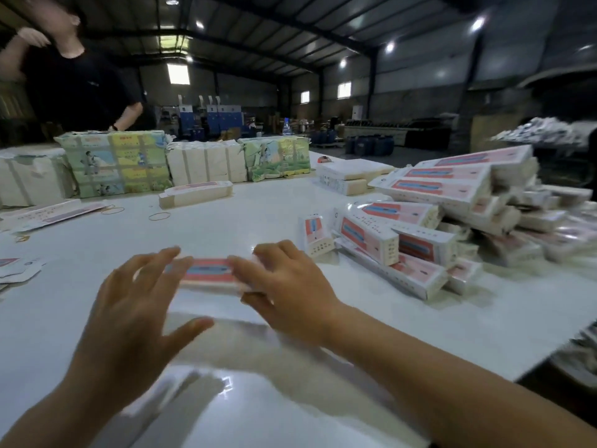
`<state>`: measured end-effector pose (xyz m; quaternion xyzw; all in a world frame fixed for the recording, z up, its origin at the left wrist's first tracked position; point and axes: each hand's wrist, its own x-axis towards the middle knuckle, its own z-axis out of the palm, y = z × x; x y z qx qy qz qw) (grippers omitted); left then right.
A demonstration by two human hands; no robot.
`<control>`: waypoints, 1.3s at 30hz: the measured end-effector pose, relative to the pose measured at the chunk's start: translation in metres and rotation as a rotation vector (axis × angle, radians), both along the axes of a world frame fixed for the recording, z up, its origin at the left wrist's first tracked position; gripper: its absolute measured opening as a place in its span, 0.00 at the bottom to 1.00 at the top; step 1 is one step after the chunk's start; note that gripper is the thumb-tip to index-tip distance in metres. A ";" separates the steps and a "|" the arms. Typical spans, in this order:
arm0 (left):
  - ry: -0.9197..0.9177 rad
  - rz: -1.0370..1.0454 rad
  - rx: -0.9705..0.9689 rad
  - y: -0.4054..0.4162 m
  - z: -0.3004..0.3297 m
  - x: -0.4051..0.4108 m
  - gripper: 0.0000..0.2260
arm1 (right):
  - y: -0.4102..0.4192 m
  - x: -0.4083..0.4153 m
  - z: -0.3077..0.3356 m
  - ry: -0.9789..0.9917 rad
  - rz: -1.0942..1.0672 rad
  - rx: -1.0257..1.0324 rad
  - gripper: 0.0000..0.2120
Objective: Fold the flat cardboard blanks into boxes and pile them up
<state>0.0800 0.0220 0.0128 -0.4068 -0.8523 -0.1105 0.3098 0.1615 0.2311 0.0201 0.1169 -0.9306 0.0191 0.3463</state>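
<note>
A pink and white cardboard box lies on the white table just ahead of me, blurred by motion. My right hand grips its right end, fingers over the top and thumb at the near side. My left hand hovers with spread fingers at the box's left end; contact cannot be told. A pile of folded pink and white boxes covers the table's right side. Flat blanks lie at the left edge, and another long blank lies farther back.
Strapped bundles of printed cardboard and white bundles line the table's far side. One folded box lies in front of them, with rubber bands nearby. A person in black stands at the far left.
</note>
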 end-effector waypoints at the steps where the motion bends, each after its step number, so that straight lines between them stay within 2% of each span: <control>1: -0.019 0.023 0.031 -0.001 -0.002 -0.003 0.36 | 0.015 -0.001 0.013 0.046 -0.057 -0.072 0.21; 4: -0.084 0.033 0.074 0.000 -0.016 -0.014 0.37 | 0.078 -0.006 0.055 0.163 -0.290 -0.268 0.19; 6: -0.169 0.053 0.065 0.004 -0.030 -0.019 0.35 | 0.128 -0.006 0.072 0.172 -0.506 -0.248 0.20; 8: -0.242 0.071 0.073 0.008 -0.040 -0.024 0.29 | 0.174 0.002 0.075 0.109 -0.721 -0.244 0.20; 11: -0.340 0.060 0.078 0.011 -0.046 -0.030 0.28 | 0.216 0.018 0.058 -0.103 -0.968 -0.215 0.21; 16: -0.444 0.006 0.117 0.010 -0.043 -0.036 0.31 | 0.217 0.017 0.056 -0.276 -1.035 -0.060 0.20; 18: -0.489 0.007 0.114 0.008 -0.043 -0.034 0.32 | 0.207 0.016 0.070 -0.283 -1.021 -0.086 0.19; 20: -0.521 0.008 0.100 0.009 -0.041 -0.031 0.26 | 0.186 0.015 0.085 -0.160 -0.930 -0.111 0.20; 22: -0.530 0.010 0.108 0.010 -0.040 -0.026 0.20 | 0.153 0.010 0.091 0.005 -0.736 -0.090 0.19; 24: -0.509 0.019 0.113 0.011 -0.038 -0.023 0.17 | 0.110 0.002 0.083 0.044 -0.491 -0.095 0.16; 27: -0.511 0.044 0.064 0.013 -0.035 -0.017 0.19 | 0.054 -0.010 0.045 -0.152 -0.211 -0.131 0.15; 29: -0.534 0.040 0.054 0.014 -0.033 -0.013 0.20 | 0.034 -0.017 0.012 -0.287 -0.170 -0.095 0.15; 31: -0.546 0.044 0.066 0.012 -0.031 -0.011 0.17 | 0.022 -0.023 -0.018 -0.367 -0.157 -0.062 0.14; 35: -0.572 0.068 0.086 0.013 -0.032 -0.011 0.16 | 0.025 -0.029 -0.040 -0.358 -0.113 -0.168 0.13; 39: -0.681 0.101 0.023 0.008 -0.013 -0.027 0.11 | 0.031 -0.031 -0.045 -0.350 -0.093 -0.209 0.11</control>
